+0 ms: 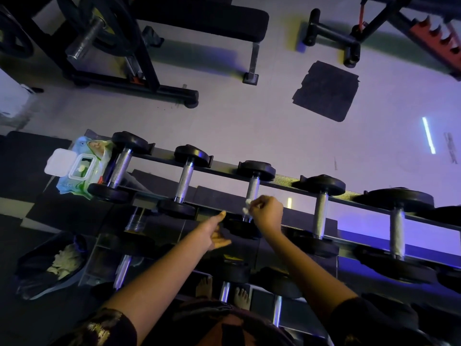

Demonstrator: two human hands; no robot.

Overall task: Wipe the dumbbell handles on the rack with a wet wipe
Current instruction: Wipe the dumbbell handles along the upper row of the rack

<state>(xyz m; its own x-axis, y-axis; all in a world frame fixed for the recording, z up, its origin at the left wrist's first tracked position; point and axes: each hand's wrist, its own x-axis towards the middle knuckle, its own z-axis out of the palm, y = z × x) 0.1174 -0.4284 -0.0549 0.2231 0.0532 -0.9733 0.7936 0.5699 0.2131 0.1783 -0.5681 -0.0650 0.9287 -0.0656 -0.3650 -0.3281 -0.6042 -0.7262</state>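
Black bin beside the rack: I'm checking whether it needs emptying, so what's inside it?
A pile of crumpled white wipes lies inside the bin. Anything beneath them, and the bin's bottom, is covered.

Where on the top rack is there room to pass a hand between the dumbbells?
Open gaps: between the second dumbbell and third dumbbell, where the left hand reaches, and either side of the fourth dumbbell. Crowded: the left end, where the wipes pack lies beside the first dumbbell, and the third's handle, under the right hand.
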